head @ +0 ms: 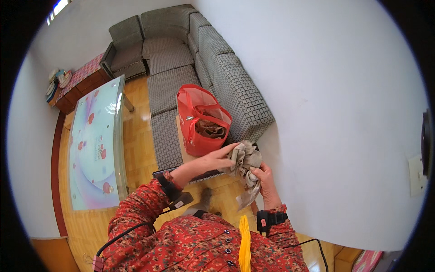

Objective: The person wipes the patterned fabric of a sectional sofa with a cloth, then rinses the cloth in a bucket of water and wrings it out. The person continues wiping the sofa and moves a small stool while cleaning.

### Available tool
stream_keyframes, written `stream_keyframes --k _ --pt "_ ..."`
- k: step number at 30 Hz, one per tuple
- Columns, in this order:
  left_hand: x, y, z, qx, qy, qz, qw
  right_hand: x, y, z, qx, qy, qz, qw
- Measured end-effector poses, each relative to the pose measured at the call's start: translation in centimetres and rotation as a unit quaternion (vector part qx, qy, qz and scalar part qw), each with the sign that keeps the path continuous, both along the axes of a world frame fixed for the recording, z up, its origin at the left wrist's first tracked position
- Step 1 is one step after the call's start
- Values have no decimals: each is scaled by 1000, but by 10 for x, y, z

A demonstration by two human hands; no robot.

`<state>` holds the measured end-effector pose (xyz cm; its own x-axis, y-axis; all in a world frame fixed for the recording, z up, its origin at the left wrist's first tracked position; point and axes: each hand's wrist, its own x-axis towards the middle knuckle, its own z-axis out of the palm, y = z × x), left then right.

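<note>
A crumpled grey-beige cloth is bunched up between my two hands, above the near end of the sofa. My left hand lies against its left side with the fingers spread, some of them hidden behind the folds. With thumb and fingers my right hand grips the cloth's lower right part. A piece of clear plastic hangs below it. Just beyond my left hand stands an open red bag with brown crumpled material inside, resting on a cardboard piece on the sofa seat.
The grey patterned corner sofa runs along the white wall on the right. A glass-topped coffee table stands at left. Beyond it is a low cabinet with a pink cover. Black cables hang from both sleeves.
</note>
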<state>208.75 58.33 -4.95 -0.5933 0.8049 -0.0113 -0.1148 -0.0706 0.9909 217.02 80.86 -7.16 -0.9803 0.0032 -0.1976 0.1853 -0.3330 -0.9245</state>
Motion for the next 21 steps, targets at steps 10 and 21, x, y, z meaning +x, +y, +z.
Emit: stream_keyframes --k 10,21 --pt "-79 52 26 -156 515 219 814 -83 42 42 96 -6 3 995" --pt "-179 56 16 22 -88 70 993 -178 40 70 160 23 54 985"
